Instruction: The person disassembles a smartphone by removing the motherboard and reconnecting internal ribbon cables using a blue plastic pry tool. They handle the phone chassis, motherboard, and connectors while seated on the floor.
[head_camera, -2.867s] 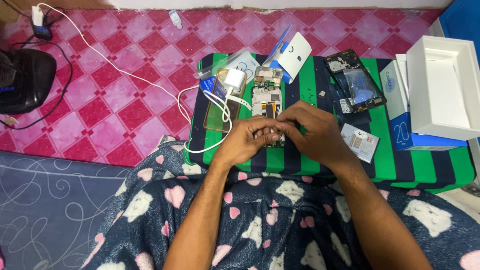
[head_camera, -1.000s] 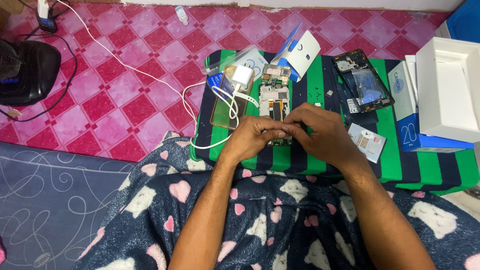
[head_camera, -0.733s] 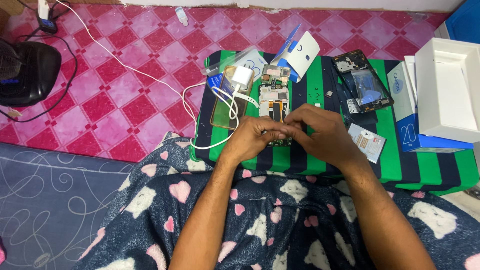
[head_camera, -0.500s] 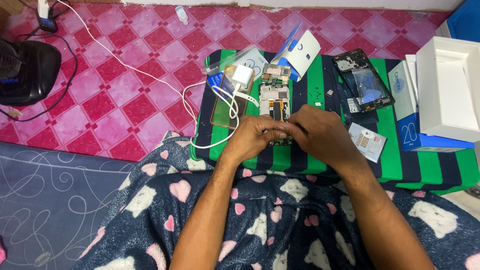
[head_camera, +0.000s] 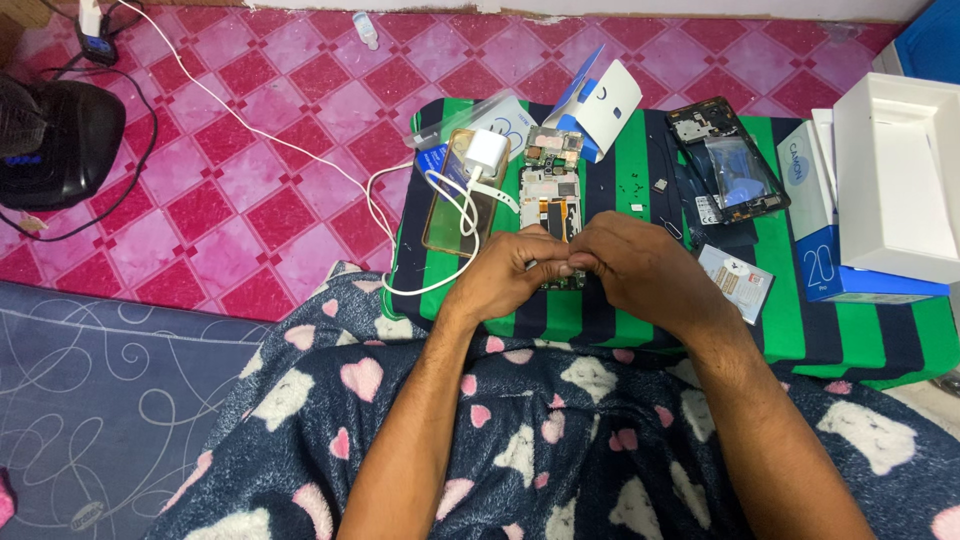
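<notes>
You had a green-and-navy striped cushion (head_camera: 600, 320) as your work surface, resting on the pink diamond-tiled floor (head_camera: 280, 130). On it lay an opened phone body (head_camera: 553, 185) near the middle, a clear phone case (head_camera: 458, 205) with a white charger (head_camera: 485, 153) at the left, a dark back frame (head_camera: 725, 165) toward the far right, and a small foil packet (head_camera: 737, 283) nearer you. A white box (head_camera: 895, 175) sat at its right edge.

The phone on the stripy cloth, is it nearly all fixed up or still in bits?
Still in bits. Done: the opened phone shows its circuit boards, and its dark back cover lies apart to the right. In hand: the left hand and right hand meet at its lower end. Left: the tiny loose parts and cover remain off.
</notes>
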